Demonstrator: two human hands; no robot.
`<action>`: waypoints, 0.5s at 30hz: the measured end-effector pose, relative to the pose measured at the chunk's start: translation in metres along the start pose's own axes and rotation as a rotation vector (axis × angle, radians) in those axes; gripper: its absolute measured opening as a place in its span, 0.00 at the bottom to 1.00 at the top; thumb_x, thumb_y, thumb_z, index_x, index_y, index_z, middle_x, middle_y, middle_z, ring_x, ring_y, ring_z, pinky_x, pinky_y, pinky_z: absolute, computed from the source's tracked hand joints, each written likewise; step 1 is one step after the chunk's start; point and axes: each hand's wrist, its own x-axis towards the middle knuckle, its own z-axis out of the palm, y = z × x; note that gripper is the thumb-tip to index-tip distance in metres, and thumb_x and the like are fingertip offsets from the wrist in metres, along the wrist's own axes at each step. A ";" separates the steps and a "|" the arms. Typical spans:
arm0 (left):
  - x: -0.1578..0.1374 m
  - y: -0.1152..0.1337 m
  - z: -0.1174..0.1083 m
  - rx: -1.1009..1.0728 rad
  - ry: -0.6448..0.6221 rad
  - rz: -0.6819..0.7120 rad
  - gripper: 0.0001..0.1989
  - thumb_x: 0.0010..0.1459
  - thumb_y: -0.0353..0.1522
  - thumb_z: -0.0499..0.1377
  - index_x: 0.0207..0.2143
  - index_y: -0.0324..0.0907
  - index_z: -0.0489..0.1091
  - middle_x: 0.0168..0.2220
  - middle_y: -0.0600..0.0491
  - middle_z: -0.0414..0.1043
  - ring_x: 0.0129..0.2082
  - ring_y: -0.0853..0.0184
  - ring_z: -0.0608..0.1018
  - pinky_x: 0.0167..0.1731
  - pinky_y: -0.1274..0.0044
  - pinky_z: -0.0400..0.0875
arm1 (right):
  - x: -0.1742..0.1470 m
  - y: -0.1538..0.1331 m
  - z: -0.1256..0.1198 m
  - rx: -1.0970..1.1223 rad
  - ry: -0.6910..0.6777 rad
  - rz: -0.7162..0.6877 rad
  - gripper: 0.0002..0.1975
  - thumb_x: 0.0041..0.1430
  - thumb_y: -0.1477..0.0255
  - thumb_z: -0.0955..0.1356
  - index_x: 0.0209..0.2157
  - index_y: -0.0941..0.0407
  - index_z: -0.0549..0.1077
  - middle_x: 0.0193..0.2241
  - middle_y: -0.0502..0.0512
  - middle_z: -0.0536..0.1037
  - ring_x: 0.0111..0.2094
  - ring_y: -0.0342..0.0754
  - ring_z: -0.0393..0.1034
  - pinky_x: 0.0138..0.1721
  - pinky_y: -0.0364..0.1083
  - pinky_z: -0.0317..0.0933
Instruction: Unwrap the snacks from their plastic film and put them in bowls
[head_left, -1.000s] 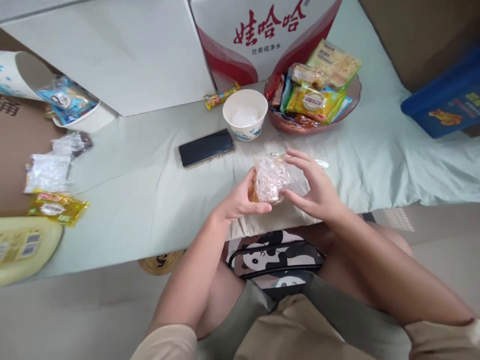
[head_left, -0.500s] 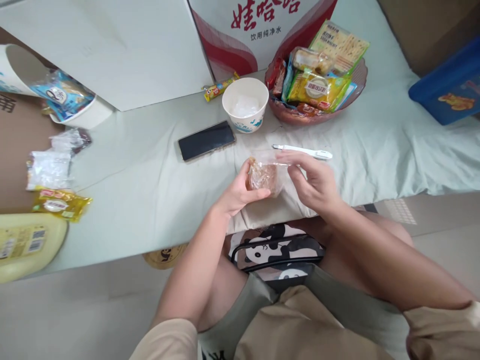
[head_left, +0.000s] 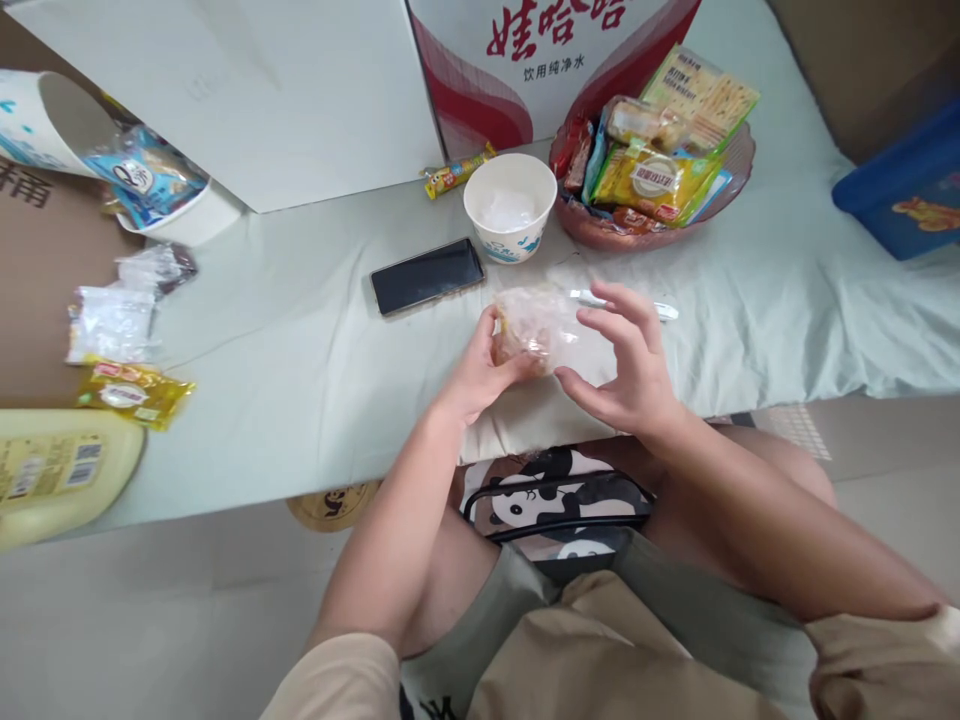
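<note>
A brownish, bread-like snack in a clear plastic wrapper [head_left: 527,325] is gripped by my left hand [head_left: 484,370], thumb across its near side. My right hand [head_left: 630,360] is just to the right of it, fingers spread and curved, with the loose clear end of the wrapper close to the fingertips. Behind the right fingers lies a white utility knife [head_left: 664,312], partly covered by them. Beyond the snack stands a white paper bowl [head_left: 510,215] with clear plastic inside. A black phone [head_left: 428,277] lies flat to the left of the bowl.
A pinkish bowl [head_left: 637,238] heaped with packaged snacks stands at the back right, near a blue container [head_left: 904,190]. White boxes [head_left: 240,110] block the back. At left are snack packets [head_left: 139,392], tipped paper tubs [head_left: 191,220] and a yellow jug [head_left: 67,470].
My left hand has turned the wrapped snack slightly. My right fingers have spread and come off the wrapper's loose end, which they were touching. The view has shifted a little.
</note>
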 end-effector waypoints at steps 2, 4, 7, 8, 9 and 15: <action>-0.001 -0.003 0.002 0.034 -0.033 0.023 0.37 0.47 0.38 0.76 0.58 0.50 0.66 0.54 0.50 0.76 0.57 0.54 0.77 0.56 0.61 0.75 | 0.001 0.001 0.002 0.014 -0.053 -0.071 0.17 0.64 0.66 0.69 0.54 0.44 0.76 0.57 0.56 0.79 0.64 0.61 0.69 0.61 0.66 0.65; -0.001 -0.005 0.004 0.030 -0.042 0.050 0.39 0.45 0.35 0.77 0.58 0.50 0.66 0.56 0.49 0.75 0.59 0.54 0.76 0.58 0.60 0.74 | 0.001 0.003 0.003 0.025 -0.125 -0.137 0.14 0.67 0.71 0.66 0.49 0.42 0.79 0.51 0.51 0.83 0.61 0.58 0.73 0.61 0.64 0.65; 0.001 -0.008 0.006 -0.024 -0.001 0.054 0.42 0.42 0.33 0.77 0.59 0.51 0.66 0.58 0.49 0.75 0.60 0.53 0.76 0.59 0.59 0.73 | 0.000 0.004 0.005 -0.022 -0.201 -0.150 0.16 0.69 0.73 0.64 0.46 0.41 0.81 0.49 0.47 0.85 0.57 0.55 0.77 0.60 0.62 0.65; 0.001 -0.009 0.006 -0.042 0.019 0.040 0.42 0.43 0.33 0.77 0.60 0.52 0.65 0.58 0.49 0.75 0.60 0.53 0.76 0.58 0.58 0.74 | 0.000 0.004 0.005 -0.045 -0.208 -0.150 0.16 0.69 0.73 0.64 0.46 0.41 0.80 0.50 0.46 0.84 0.57 0.54 0.77 0.60 0.61 0.65; 0.001 -0.008 0.006 -0.058 0.035 0.021 0.41 0.45 0.34 0.76 0.60 0.52 0.65 0.58 0.49 0.75 0.59 0.53 0.76 0.57 0.58 0.74 | 0.000 0.003 0.006 -0.065 -0.211 -0.155 0.16 0.70 0.72 0.63 0.47 0.41 0.80 0.51 0.46 0.84 0.58 0.54 0.76 0.60 0.60 0.65; -0.001 0.003 0.001 -0.279 -0.043 -0.069 0.33 0.44 0.35 0.70 0.55 0.50 0.70 0.55 0.51 0.77 0.54 0.57 0.79 0.50 0.66 0.77 | -0.004 -0.001 0.013 -0.143 -0.240 -0.154 0.19 0.69 0.74 0.62 0.55 0.46 0.76 0.59 0.50 0.78 0.66 0.56 0.67 0.62 0.60 0.59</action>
